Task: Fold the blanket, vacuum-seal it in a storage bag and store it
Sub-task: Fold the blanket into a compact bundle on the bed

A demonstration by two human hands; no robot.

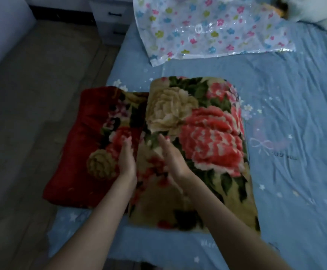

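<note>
a flowered clear storage bag [207, 30] is laid flat at the far end of the bed [295, 117], well apart from the folded floral blanket [197, 137], with a white drawer unit [110, 20] seen beside the bed. the blanket is spread near the bed's left edge, one thick fold turned over onto a lower layer. the left hand [125, 158] and right hand [173, 155] are held with straight fingers along that fold's edge, apparently touching it.

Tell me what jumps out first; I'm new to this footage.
The thick folded fleece blanket with red and cream flowers lies on the blue bedsheet, both open hands, left hand and right hand, over it. Beyond it lies the clear flower-printed plastic storage bag.
</note>
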